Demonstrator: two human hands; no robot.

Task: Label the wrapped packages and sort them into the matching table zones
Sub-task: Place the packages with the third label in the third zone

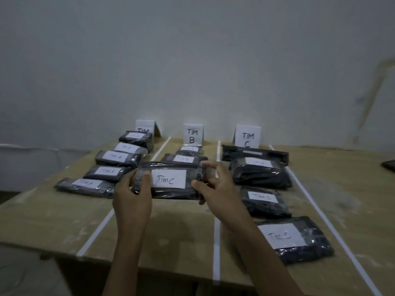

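Grips wrapped package, labelled "Tim C", at both ends: left hand curled round the left end with thumb on the front, right hand pinching the right end between thumb and fingers. Held over the middle zone, about midway between the near and far edges of the table. Along the far edge: Tim A sign, Tim B sign, Tim C sign. Toward the left edge, left row of five labelled packages; middle row of two; right row of four.
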